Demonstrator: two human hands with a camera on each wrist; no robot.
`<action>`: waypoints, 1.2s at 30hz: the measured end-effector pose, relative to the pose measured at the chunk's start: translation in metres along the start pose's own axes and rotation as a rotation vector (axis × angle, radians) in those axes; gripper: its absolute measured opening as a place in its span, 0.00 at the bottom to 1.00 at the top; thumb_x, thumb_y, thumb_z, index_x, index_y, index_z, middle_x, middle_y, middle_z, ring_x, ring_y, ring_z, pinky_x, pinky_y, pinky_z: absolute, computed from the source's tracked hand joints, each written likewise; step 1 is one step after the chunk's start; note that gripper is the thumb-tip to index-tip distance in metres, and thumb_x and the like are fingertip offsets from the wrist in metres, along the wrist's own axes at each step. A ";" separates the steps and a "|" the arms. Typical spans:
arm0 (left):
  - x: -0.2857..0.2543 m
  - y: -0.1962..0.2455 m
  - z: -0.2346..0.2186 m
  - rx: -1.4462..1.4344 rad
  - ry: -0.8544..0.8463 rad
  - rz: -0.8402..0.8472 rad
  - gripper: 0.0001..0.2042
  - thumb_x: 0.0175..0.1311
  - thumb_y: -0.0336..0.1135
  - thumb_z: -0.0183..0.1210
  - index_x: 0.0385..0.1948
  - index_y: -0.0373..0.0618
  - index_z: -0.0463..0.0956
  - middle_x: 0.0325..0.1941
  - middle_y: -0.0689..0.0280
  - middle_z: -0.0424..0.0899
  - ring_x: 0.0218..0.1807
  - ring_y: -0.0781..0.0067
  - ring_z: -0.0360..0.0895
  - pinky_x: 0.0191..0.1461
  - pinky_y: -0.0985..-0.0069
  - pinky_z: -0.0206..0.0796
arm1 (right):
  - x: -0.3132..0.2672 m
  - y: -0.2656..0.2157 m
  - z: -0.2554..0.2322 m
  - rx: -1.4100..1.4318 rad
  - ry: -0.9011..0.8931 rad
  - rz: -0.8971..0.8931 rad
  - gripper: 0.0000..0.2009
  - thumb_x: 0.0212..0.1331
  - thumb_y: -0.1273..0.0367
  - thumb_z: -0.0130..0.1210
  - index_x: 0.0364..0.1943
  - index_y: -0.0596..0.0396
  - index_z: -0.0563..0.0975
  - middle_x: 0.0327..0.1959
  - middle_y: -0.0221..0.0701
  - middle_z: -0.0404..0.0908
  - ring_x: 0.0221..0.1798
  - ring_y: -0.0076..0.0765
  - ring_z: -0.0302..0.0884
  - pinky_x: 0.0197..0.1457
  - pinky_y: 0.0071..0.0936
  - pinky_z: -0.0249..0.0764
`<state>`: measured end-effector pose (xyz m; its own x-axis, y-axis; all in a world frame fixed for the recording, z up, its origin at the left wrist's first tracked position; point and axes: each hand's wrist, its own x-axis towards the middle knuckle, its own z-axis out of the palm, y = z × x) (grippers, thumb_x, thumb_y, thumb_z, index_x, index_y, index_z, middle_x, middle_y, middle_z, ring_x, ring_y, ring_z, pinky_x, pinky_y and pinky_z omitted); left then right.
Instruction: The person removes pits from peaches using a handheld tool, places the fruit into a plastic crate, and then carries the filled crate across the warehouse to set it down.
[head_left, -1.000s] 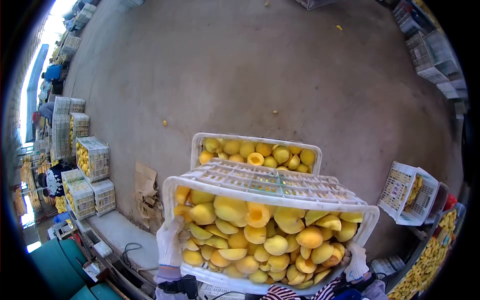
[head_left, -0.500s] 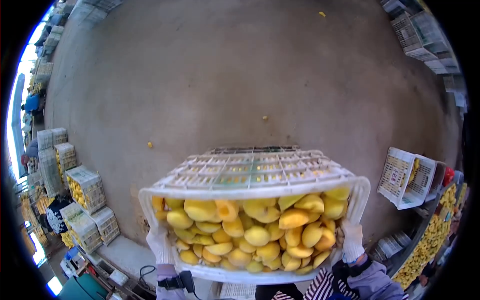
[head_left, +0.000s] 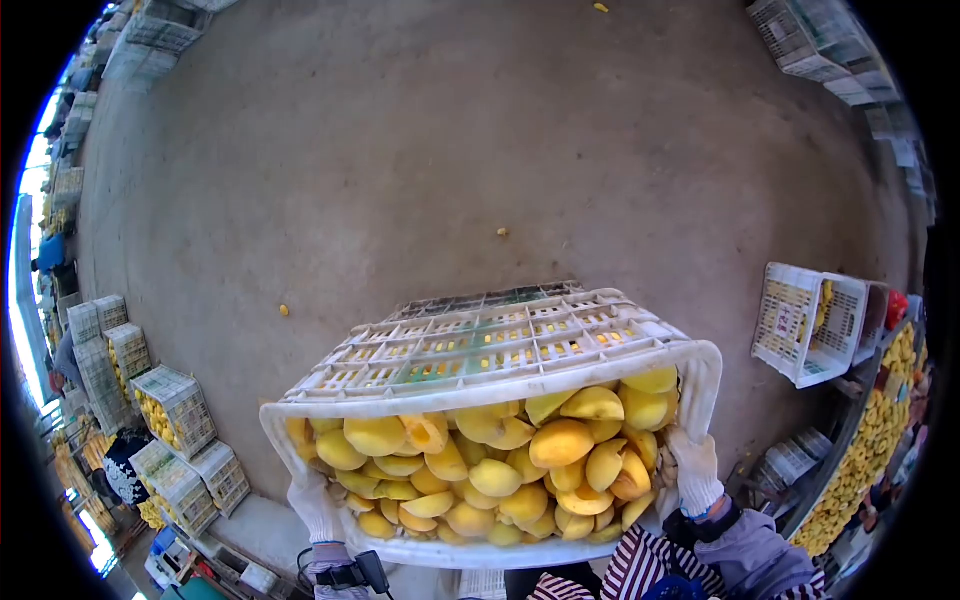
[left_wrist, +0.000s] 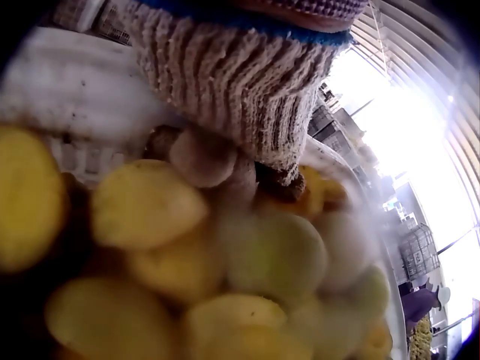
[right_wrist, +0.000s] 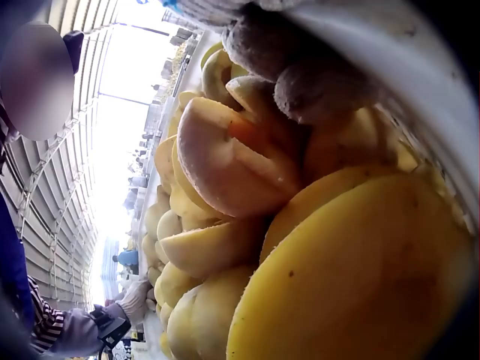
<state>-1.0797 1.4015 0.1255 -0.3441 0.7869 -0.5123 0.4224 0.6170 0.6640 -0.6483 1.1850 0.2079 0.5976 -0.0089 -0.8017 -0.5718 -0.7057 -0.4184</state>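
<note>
A white plastic crate heaped with yellow peach halves is held tilted in front of the body, its mouth facing me. My left hand, in a white knit glove, grips its left end. At the right end my gloved right hand holds the crate the same way. In the left wrist view, dirty glove fingers come over the inside of the wall, just above the fruit. Curled fingers of the right hand also show inside the crate, beside a cut half.
Stacked crates of fruit stand at the left. On the right, a tilted white crate rests by a long trough of yellow fruit. More crates line the far right. Small fruit pieces lie on the concrete floor.
The crate in my hands has shifted left in view, both hands keeping their grip. The filled crate beyond it has become hidden from sight. The surroundings have shifted with the head.
</note>
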 end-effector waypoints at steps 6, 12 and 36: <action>-0.002 -0.022 -0.025 -0.042 -0.120 0.033 0.09 0.69 0.37 0.54 0.31 0.43 0.78 0.22 0.74 0.74 0.20 0.83 0.69 0.21 0.78 0.62 | -0.003 -0.010 -0.003 0.001 -0.067 0.008 0.17 0.63 0.59 0.58 0.19 0.50 0.72 0.13 0.22 0.67 0.10 0.20 0.61 0.14 0.22 0.56; -0.019 -0.030 -0.010 -0.056 -0.042 -0.241 0.09 0.70 0.41 0.54 0.33 0.48 0.76 0.19 0.74 0.73 0.12 0.78 0.69 0.11 0.79 0.59 | 0.001 -0.015 -0.003 -0.065 0.036 -0.047 0.16 0.62 0.60 0.58 0.20 0.51 0.72 0.13 0.22 0.68 0.10 0.19 0.61 0.14 0.22 0.55; 0.029 -0.023 -0.020 -0.065 -0.237 -0.080 0.08 0.67 0.31 0.50 0.38 0.37 0.77 0.30 0.69 0.79 0.24 0.76 0.78 0.21 0.79 0.69 | -0.009 0.008 -0.004 0.079 -0.097 -0.014 0.14 0.64 0.62 0.58 0.25 0.56 0.78 0.16 0.22 0.74 0.18 0.19 0.69 0.22 0.22 0.64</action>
<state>-1.1160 1.4098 0.1059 -0.1651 0.7213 -0.6727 0.3444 0.6813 0.6459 -0.6562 1.1769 0.2136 0.5509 0.0718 -0.8314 -0.6085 -0.6473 -0.4591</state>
